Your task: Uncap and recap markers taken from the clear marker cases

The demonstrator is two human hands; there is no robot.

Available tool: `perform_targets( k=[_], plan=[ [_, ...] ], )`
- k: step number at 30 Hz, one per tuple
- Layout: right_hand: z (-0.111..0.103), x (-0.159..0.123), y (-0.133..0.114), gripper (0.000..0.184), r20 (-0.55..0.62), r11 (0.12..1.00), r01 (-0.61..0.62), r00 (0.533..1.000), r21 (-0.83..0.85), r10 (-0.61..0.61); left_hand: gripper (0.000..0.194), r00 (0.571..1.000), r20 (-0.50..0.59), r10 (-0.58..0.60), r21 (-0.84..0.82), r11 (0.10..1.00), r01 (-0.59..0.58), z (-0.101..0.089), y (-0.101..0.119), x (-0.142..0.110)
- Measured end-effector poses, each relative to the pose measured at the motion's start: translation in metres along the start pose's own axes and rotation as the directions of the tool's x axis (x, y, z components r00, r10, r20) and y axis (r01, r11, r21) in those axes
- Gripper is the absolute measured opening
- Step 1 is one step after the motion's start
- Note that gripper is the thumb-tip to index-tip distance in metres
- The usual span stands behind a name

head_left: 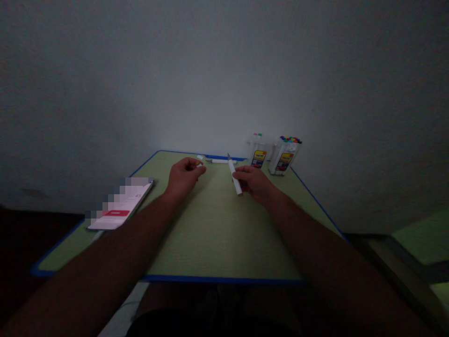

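The right hand (254, 182) grasps a white marker (235, 178) over the table (217, 234), thumb and fingers closed around the barrel's lower half. The marker's long axis runs mostly from the table's near side toward its far side, leaning a little left at the far end. Its dark, bare tip points away from the person, toward the table's far edge; the blunt, brownish end points back toward the near edge and slightly right. How steeply it tilts up from the table I cannot tell.

The left hand (184, 178) is over the table too, left of its middle, with thumb and forefinger pinched on a small pale piece (200, 164); it is too dim to tell what that piece is.

Near the table's far edge lies a second marker (222, 161), its long axis along that edge, dark tip pointing left. Just beyond that tip is a small whitish thing (200, 157).

At the table's far right corner stand two clear boxes: one box (258, 157) shows pink and green pen ends on top, the other box (284, 157) is packed with many colours. A tablet (128, 206) with a lit screen lies along the table's left edge.
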State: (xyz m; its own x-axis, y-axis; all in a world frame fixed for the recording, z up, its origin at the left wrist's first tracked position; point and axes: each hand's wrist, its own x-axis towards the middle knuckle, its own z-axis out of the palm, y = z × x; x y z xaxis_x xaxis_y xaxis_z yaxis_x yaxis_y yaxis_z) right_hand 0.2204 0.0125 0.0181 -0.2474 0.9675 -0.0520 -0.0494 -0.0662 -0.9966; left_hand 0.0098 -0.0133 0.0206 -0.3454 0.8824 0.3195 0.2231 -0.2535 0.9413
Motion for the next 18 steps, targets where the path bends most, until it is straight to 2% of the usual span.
perform_targets(
  k=[11, 18],
  plan=[
    [0.0013, -0.0003, -0.0006, 0.017, -0.008, 1.0, -0.011, 1.0, -0.004, 0.011, 0.025, 1.0, 0.019, -0.013, 0.061, 0.998, 0.012, -0.0015, 0.0015, -0.0013],
    [0.0011, -0.0006, -0.0008, 0.018, -0.024, 1.0, -0.007, 1.0, -0.022, 0.006, 0.025, 1.0, 0.015, 0.021, 0.102, 0.995, -0.023, -0.0012, -0.0022, 0.0003]
  ],
)
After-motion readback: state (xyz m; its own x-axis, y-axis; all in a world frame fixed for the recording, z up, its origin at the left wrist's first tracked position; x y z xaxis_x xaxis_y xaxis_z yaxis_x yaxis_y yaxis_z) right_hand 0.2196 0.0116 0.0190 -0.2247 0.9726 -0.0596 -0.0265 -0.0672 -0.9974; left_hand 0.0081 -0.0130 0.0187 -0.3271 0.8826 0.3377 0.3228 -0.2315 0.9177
